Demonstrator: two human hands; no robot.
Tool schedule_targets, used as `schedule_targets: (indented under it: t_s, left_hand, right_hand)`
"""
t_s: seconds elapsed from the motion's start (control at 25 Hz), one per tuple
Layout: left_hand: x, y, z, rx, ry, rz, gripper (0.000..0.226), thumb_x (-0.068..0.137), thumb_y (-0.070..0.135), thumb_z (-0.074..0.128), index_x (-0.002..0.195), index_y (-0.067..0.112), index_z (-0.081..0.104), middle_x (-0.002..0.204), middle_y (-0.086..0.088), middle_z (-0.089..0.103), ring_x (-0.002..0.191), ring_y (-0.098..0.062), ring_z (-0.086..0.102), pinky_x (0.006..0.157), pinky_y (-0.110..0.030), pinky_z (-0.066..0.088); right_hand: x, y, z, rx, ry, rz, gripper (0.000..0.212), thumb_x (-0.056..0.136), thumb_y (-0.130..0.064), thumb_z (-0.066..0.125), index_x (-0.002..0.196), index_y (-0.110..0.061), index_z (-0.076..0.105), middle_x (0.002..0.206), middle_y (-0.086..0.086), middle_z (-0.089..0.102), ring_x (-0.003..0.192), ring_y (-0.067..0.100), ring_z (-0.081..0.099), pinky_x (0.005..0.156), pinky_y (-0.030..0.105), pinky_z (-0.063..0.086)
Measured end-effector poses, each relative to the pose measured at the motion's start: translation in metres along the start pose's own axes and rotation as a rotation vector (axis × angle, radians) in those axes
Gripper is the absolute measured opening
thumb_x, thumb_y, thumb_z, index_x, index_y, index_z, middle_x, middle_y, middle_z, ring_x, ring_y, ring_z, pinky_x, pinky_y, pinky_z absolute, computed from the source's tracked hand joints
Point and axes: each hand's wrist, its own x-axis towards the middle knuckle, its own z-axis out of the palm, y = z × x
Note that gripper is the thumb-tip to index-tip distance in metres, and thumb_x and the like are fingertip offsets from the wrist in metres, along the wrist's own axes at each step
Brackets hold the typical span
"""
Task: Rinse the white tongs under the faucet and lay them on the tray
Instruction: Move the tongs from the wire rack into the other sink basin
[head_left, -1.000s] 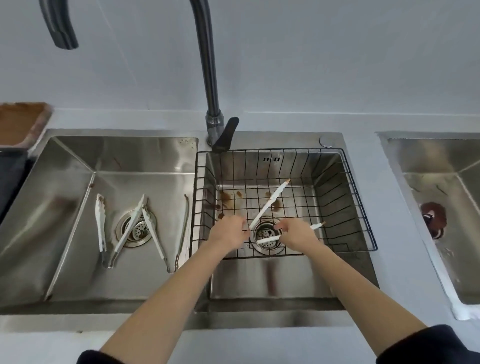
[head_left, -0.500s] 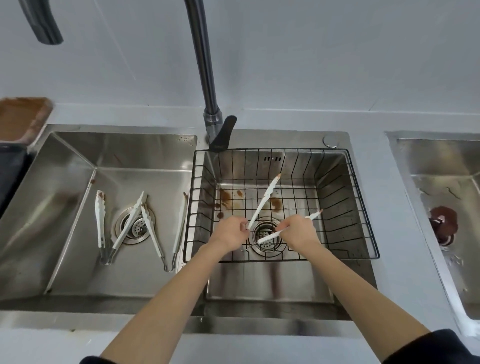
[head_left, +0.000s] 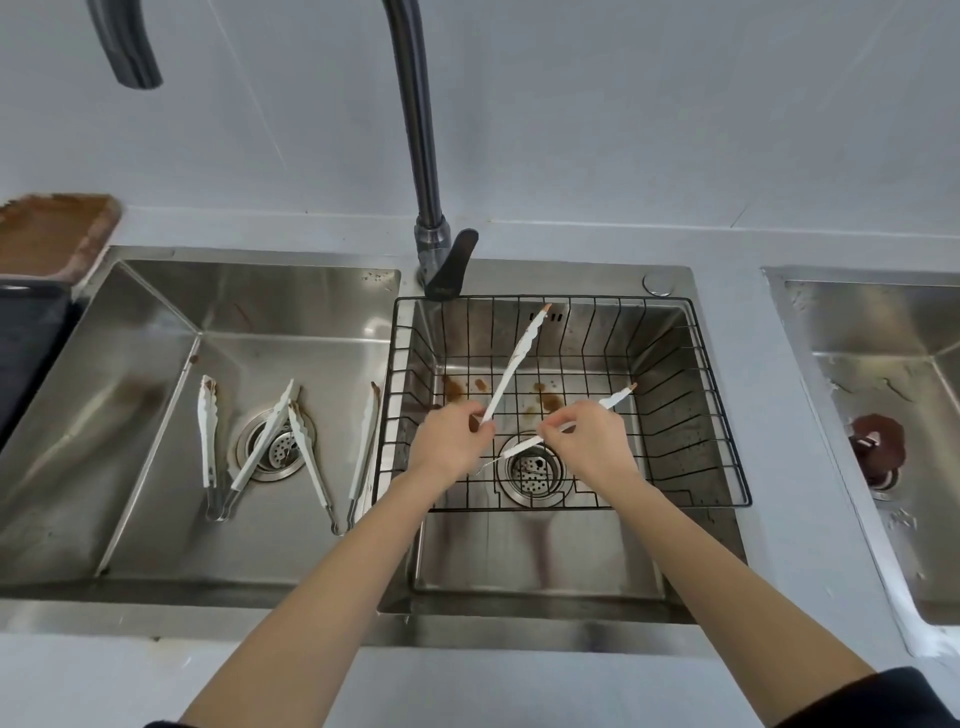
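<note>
no text, label, brand, number or sign can be read anywhere in the view.
</note>
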Motion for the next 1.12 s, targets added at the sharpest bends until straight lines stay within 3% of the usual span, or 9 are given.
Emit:
schedule_targets:
  t_s: [0.16, 0.32, 0.48, 0.6, 0.68, 0.76, 0.84, 1.0, 1.12]
  left_hand:
    - [-0.007, -0.002, -0.018, -0.054, 0.053, 0.023, 0.027, 0.089, 0.026, 0.052, 0.109, 0.013, 0.064, 0.086, 0.003, 0.058, 0.072, -0.011, 0.052, 0.061, -0.018, 0.037]
    - [-0.018, -0.014, -0.033, -0.13, 0.067, 0.022, 0.02, 0.084, 0.025, 0.056, 0.098, 0.013, 0.063, 0.083, 0.003, 0.059, 0.08, -0.014, 0.054, 0.071, -0.021, 0.038]
    - [-0.025, -0.037, -0.055, -0.126, 0.075, 0.046, 0.009, 0.081, 0.026, 0.059, 0.08, 0.019, 0.053, 0.066, 0.011, 0.052, 0.062, -0.007, 0.05, 0.055, -0.013, 0.036]
    - [-0.028, -0.061, -0.081, -0.18, 0.034, 0.051, 0.012, 0.08, 0.023, 0.058, 0.073, 0.02, 0.049, 0.07, 0.003, 0.054, 0.054, -0.012, 0.049, 0.048, -0.021, 0.043]
    - [-0.029, -0.077, -0.101, -0.18, 0.006, 0.045, 0.011, 0.081, 0.02, 0.056, 0.075, 0.016, 0.048, 0.072, 0.001, 0.053, 0.049, -0.013, 0.048, 0.037, -0.016, 0.041]
    - [-0.027, -0.093, -0.12, -0.175, 0.009, 0.039, 0.014, 0.082, 0.018, 0.055, 0.072, 0.014, 0.046, 0.067, 0.002, 0.05, 0.046, -0.015, 0.047, 0.029, -0.009, 0.033]
    - [-0.024, -0.11, -0.135, -0.167, 0.021, 0.036, 0.02, 0.082, 0.017, 0.056, 0.067, 0.017, 0.043, 0.063, 0.003, 0.048, 0.048, -0.017, 0.047, 0.029, -0.009, 0.033]
    - [-0.013, -0.149, -0.16, -0.174, 0.014, -0.013, 0.013, 0.081, 0.022, 0.057, 0.074, 0.017, 0.047, 0.068, 0.004, 0.053, 0.049, -0.019, 0.054, 0.039, -0.017, 0.042]
    - [-0.005, -0.177, -0.169, -0.244, -0.029, -0.067, 0.008, 0.083, 0.017, 0.056, 0.079, 0.014, 0.05, 0.075, -0.001, 0.056, 0.05, -0.015, 0.054, 0.031, -0.011, 0.04]
  right_hand:
    - [-0.005, -0.013, 0.003, 0.053, 0.051, -0.043, 0.019, 0.087, -0.02, 0.058, 0.091, -0.005, 0.07, 0.111, 0.009, 0.062, 0.088, 0.019, 0.058, 0.066, 0.015, 0.035]
    - [-0.014, -0.028, 0.015, 0.09, 0.095, -0.076, 0.017, 0.087, -0.019, 0.059, 0.089, -0.005, 0.069, 0.111, 0.008, 0.061, 0.087, 0.018, 0.059, 0.07, 0.02, 0.038]
    - [-0.024, -0.055, 0.034, 0.121, 0.136, -0.103, 0.014, 0.088, -0.02, 0.058, 0.087, -0.009, 0.066, 0.105, 0.005, 0.063, 0.083, 0.013, 0.057, 0.069, 0.019, 0.043]
    - [-0.032, -0.083, 0.052, 0.173, 0.165, -0.133, 0.012, 0.088, -0.017, 0.057, 0.094, -0.01, 0.065, 0.096, 0.001, 0.062, 0.084, 0.014, 0.058, 0.071, 0.02, 0.045]
    - [-0.036, -0.103, 0.066, 0.191, 0.179, -0.165, 0.011, 0.088, -0.014, 0.057, 0.095, -0.01, 0.064, 0.093, 0.001, 0.061, 0.082, 0.014, 0.057, 0.066, 0.013, 0.043]
    - [-0.037, -0.122, 0.082, 0.201, 0.184, -0.187, 0.011, 0.087, -0.013, 0.057, 0.094, -0.009, 0.064, 0.096, 0.006, 0.063, 0.08, 0.014, 0.057, 0.068, 0.016, 0.045]
    - [-0.036, -0.14, 0.097, 0.192, 0.185, -0.204, 0.013, 0.087, -0.012, 0.057, 0.096, -0.008, 0.065, 0.1, 0.007, 0.063, 0.079, 0.014, 0.055, 0.073, 0.022, 0.045]
    - [-0.028, -0.173, 0.128, 0.137, 0.15, -0.256, 0.018, 0.088, -0.014, 0.056, 0.103, -0.007, 0.063, 0.099, 0.001, 0.054, 0.082, 0.013, 0.053, 0.074, 0.021, 0.041]
    - [-0.02, -0.189, 0.154, 0.051, 0.086, -0.272, 0.022, 0.089, -0.016, 0.053, 0.108, -0.006, 0.061, 0.111, 0.005, 0.055, 0.091, 0.02, 0.056, 0.079, 0.022, 0.04]
